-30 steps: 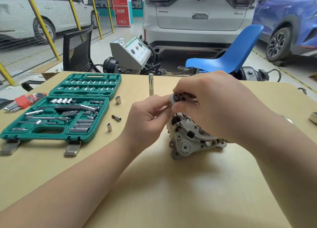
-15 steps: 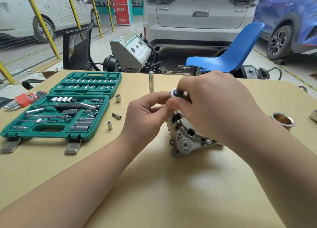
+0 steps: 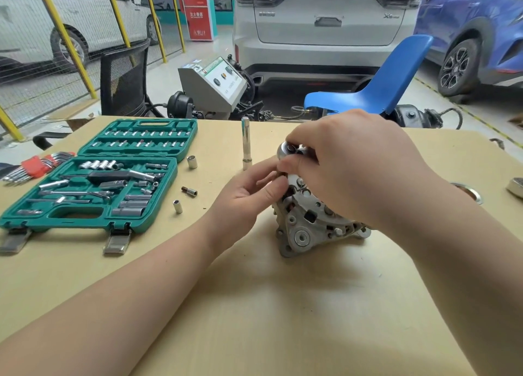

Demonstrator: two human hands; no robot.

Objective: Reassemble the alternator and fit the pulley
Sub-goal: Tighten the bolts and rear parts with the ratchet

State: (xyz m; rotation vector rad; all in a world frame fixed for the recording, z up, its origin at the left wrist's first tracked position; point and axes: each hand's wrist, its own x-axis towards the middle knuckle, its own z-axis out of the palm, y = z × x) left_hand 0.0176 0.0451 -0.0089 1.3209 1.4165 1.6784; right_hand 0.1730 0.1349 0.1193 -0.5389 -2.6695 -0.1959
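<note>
Alternator [image 3: 308, 228], ribbed cast aluminium, upright mid-table [image 3: 254, 305]. Right hand [image 3: 353, 166] curled round shiny round ratchet head [image 3: 291, 150] atop it; left hand [image 3: 249, 197] pinching something small beneath, unidentifiable.

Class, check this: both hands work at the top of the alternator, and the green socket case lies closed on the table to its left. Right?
Not quite. The head view shows the green socket case lying open, sockets showing. The rest holds: left hand and right hand at the alternator.
</note>
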